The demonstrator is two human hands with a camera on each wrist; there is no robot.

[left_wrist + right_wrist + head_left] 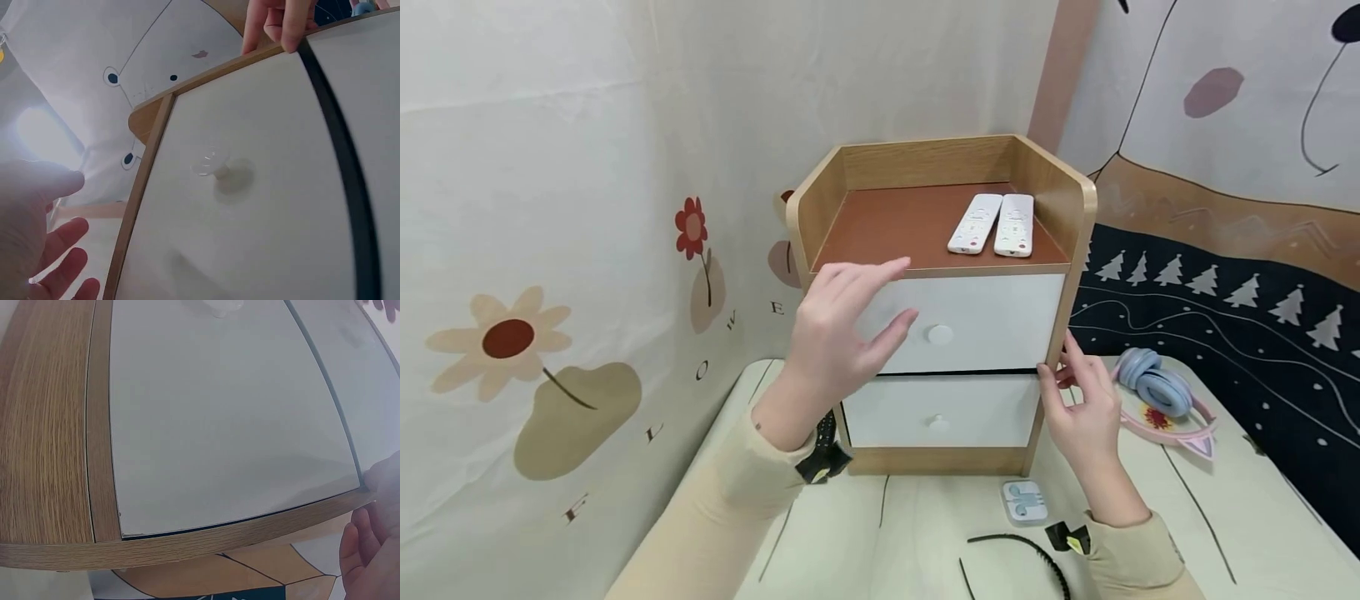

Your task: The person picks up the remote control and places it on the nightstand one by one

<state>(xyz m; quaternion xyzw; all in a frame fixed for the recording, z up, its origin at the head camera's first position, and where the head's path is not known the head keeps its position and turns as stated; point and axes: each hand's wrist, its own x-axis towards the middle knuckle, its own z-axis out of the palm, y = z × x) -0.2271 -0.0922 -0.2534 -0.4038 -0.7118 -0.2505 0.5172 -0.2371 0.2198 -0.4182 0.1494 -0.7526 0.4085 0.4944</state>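
A small wooden drawer cabinet [936, 461] with two white drawers stands in the middle of the head view. My left hand [838, 329] hovers before the upper drawer [992, 321], thumb and fingers spread, holding nothing. That drawer's round knob [939, 334] is just right of the thumb; the left wrist view shows the knob [211, 164] apart from the hand. With thumb at the front and bent fingers along the side, my right hand [1086, 408] grips the cabinet's right edge near the gap between the drawers. The lower drawer [880, 412] has a similar knob [937, 422].
Two white remotes [976, 223] lie on the cabinet's brown top. Blue and pink headphones [1165, 392] with cat ears rest at right. Before the cabinet lie an earphone case [1024, 502] and a black headband [1037, 550]. Printed curtains [587, 208] hang behind the table.
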